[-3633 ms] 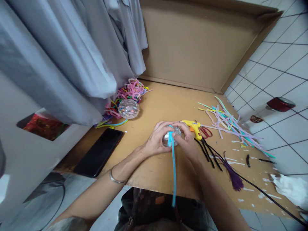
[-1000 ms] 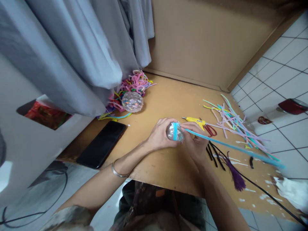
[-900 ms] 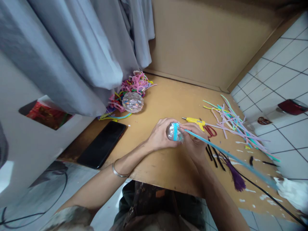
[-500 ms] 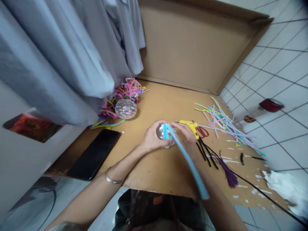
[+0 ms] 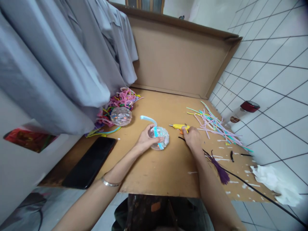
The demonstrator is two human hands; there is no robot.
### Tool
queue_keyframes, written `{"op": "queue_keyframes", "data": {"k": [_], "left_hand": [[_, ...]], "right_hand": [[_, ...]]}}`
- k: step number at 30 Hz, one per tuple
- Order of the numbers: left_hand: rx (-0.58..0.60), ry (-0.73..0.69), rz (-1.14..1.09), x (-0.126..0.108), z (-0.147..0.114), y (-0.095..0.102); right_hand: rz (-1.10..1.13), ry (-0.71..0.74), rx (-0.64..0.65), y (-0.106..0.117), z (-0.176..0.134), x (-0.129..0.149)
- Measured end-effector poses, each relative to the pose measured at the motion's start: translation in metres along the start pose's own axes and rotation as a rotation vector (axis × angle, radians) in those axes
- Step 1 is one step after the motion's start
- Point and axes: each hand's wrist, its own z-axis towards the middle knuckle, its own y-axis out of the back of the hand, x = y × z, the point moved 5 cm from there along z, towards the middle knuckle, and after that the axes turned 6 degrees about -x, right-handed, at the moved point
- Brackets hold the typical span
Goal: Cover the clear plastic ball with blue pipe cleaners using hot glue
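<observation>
My left hand (image 5: 146, 139) is closed around a clear faceted ball (image 5: 165, 136), its thumb lying across the front. A light blue pipe cleaner (image 5: 148, 119) runs over the ball as a band, and its free end sticks up and bends to the left. My right hand (image 5: 192, 137) grips a yellow hot glue gun (image 5: 179, 126) at the handle, most of which the fingers hide. The nozzle points left toward the ball, with a gap between them. A black cord (image 5: 237, 175) trails off to the lower right.
A second clear ball (image 5: 121, 116) rests by a heap of colourful pipe cleaners (image 5: 122, 98). Loose pastel pipe cleaners (image 5: 214, 123), a purple tassel (image 5: 223, 173) and crumpled tissue (image 5: 276, 184) lie right. A black phone (image 5: 90, 162) is left; grey cloth (image 5: 79, 54) hangs above it.
My right hand has left the ball and taken hold of the glue gun. The pipe cleaner's free end, earlier hanging toward me, now points away and left. The view has tilted up.
</observation>
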Motion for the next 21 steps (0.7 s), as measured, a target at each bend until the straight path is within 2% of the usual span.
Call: {"op": "queue_keyframes", "data": {"k": [3,6,10,14,18,21], "left_hand": [[0.011,-0.017,-0.008,0.0,0.0,-0.002],[0.012,-0.018,-0.006,0.0,0.0,-0.002],[0.001,-0.027,0.013,-0.001,0.001,-0.002],[0.009,-0.03,0.008,-0.001,0.0,-0.003],[0.004,-0.037,-0.007,0.001,0.0,-0.002],[0.009,-0.031,-0.027,0.002,0.0,-0.002]], "right_hand": [[-0.128,0.029,0.021,-0.005,-0.001,0.008],[-0.183,-0.01,0.02,-0.01,0.002,0.012],[-0.18,-0.043,0.053,-0.015,0.007,0.012],[-0.142,-0.059,0.032,-0.012,0.007,0.009],[-0.034,-0.058,-0.058,-0.002,0.003,0.004],[0.101,-0.031,-0.216,0.009,-0.002,0.004]]}}
